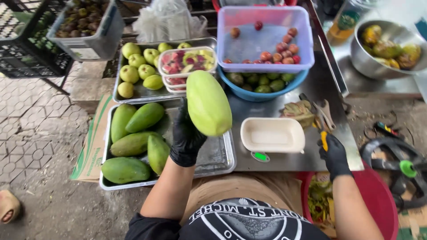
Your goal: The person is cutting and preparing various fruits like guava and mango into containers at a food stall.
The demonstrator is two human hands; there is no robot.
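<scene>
We record the left hand [187, 138], in a black glove, closed around the lower end of a peeled mango [208, 103], holding it upright above the right edge of the near metal tray [220, 162]; the pale green flesh faces the camera and no skin is visible on this side. The right hand [333, 153], also gloved, is clamped on a yellow-handled peeler [324, 140] at the right edge of the steel table [249, 111], well apart from the fruit. Five unpeeled mangoes [133, 144] lie on the left half of the near tray. An empty white tub [272, 134] sits on the table between the two hands. Behind it a blue bowl [262, 89] of small green fruit carries a lilac box [267, 38] with red fruit; the far tray [142, 91] holds guavas and stacked clear packs of cut fruit [187, 62]. A red bin [382, 209] with peelings stands below the right hand. Our judgement: the grip is best kept low on the fruit, fingers clear of the blade path, since peeled flesh is slippery; we would turn the mango to check the hidden side for leftover skin, and keep it over the tray or tub so a slip lands clean.
</scene>
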